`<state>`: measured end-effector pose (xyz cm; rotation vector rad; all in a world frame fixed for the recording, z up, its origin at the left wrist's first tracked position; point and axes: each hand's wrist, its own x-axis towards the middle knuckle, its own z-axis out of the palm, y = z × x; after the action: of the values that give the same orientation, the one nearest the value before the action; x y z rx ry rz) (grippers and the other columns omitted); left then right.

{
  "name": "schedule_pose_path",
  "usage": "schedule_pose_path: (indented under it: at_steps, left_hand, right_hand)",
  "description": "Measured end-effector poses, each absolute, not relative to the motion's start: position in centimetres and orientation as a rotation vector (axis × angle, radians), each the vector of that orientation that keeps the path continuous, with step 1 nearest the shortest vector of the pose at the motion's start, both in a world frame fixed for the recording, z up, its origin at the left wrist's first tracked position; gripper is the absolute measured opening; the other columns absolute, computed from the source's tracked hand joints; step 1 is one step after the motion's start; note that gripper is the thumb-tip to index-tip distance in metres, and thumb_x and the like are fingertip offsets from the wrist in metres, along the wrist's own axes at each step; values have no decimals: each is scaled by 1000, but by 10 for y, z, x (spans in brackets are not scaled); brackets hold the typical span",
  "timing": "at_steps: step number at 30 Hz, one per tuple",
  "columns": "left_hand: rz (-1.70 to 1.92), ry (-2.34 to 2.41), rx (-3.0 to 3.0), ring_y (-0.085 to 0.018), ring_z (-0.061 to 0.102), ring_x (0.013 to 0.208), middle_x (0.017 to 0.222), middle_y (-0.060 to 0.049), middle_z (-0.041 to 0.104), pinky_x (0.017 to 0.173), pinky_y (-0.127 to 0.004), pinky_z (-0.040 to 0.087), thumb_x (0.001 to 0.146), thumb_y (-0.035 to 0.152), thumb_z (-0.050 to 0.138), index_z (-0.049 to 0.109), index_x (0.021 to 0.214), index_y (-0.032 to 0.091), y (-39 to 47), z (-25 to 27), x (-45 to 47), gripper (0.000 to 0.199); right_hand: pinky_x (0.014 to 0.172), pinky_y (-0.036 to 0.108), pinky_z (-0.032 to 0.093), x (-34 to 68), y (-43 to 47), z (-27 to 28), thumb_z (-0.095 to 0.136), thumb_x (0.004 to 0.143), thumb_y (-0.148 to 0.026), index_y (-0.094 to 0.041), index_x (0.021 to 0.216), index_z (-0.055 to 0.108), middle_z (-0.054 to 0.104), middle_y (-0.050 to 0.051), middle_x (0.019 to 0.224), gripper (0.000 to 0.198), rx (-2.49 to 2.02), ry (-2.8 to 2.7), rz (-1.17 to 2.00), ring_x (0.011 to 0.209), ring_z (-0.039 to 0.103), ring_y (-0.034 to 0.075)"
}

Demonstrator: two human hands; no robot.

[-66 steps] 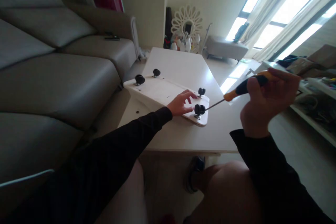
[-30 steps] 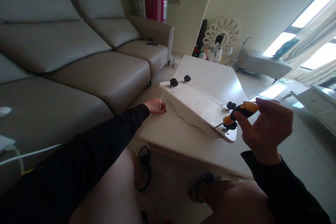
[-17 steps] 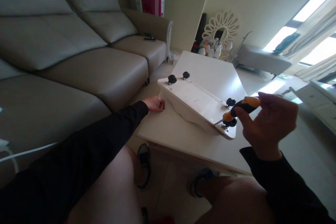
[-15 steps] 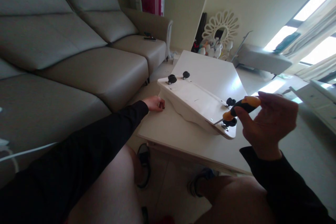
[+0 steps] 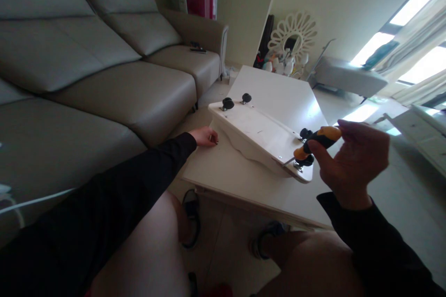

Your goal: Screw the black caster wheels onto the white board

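Note:
In the head view my right hand [image 5: 358, 162] grips the yellow-and-black handle of a screwdriver [image 5: 322, 141]. Its shaft slants down to the near edge of an upturned white furniture piece [image 5: 254, 130], close to the near right caster [image 5: 304, 161]. Several black casters stick up from that piece, among them one at its left end [image 5: 227, 103]. My left hand [image 5: 205, 137] rests on the white table [image 5: 212, 171] beside the piece's left side, fingers curled together. A tiny dark thing shows at those fingertips, too small to name.
A grey sofa [image 5: 146, 79] runs along the left. Behind the table, a white petal-framed mirror [image 5: 292, 32] stands by the wall with assorted items in front. A grey bench [image 5: 348, 79] is at the back right, and a white drawer cabinet [image 5: 414, 134] stands at the right.
My right hand and the screwdriver have shifted slightly left. The left hand stays beside the white piece, nearly unmoved.

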<state>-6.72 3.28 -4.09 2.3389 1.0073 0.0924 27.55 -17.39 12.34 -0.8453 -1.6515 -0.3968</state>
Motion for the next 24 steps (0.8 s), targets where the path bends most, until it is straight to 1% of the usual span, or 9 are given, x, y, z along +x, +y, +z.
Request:
schedule_pose_path:
  at_steps: [5,7,9,12,14,17,21,24]
  left_hand:
    - [110,999,2306,-16,68,74,83,-4,77,69,-24,46,76,26,75,77,83,19,33,-40,-68,10]
    - [123,989,2310,-16,67,73,83,-4,77,69,-24,46,76,26,75,77,83,19,33,-40,-68,10]
    - [144,976,2328,-15,67,74,86,-4,78,70,-24,46,76,27,75,77,83,19,34,-41,-69,11]
    - [157,971,2351,-16,67,79,91,-6,78,73,-24,47,76,28,74,77,84,18,36,-41,-68,13]
    - [142,986,2359,-16,66,77,91,-6,78,72,-24,46,78,31,74,78,85,18,36,-40,-68,15]
    - [139,1008,2354,-14,62,67,84,-4,77,67,-24,43,78,32,75,78,83,19,36,-37,-68,15]
    - [194,957,2344,-12,60,63,78,-2,75,66,-24,43,74,27,77,78,80,20,35,-35,-68,9]
    - [195,951,2349,-14,62,65,78,-2,76,66,-24,44,71,20,76,79,80,21,34,-36,-67,10]
  right_hand:
    - [75,43,55,276,-175,124,93,69,-23,-38,134,66,74,1,107,72,-875,-1658,-407,86,68,21]
    - [74,42,55,276,-175,124,93,69,-22,-38,134,66,74,1,107,73,-870,-1663,-408,86,67,21]
    - [71,41,54,275,-175,124,92,68,-20,-38,134,66,73,1,105,73,-858,-1661,-405,84,66,20]
    - [76,42,55,275,-175,124,93,68,-20,-38,133,67,74,1,105,73,-861,-1656,-399,84,67,20]
    - [77,43,55,275,-175,124,94,67,-22,-36,132,68,74,2,106,71,-875,-1652,-409,86,68,21]
    - [72,41,54,274,-175,125,93,68,-25,-37,131,68,73,2,103,69,-885,-1653,-419,83,67,21]
    - [66,38,51,273,-174,126,92,69,-21,-37,131,70,72,1,97,68,-839,-1675,-393,78,64,19]
    - [67,38,51,274,-174,126,92,69,-22,-36,130,69,72,1,97,67,-842,-1684,-396,78,64,19]
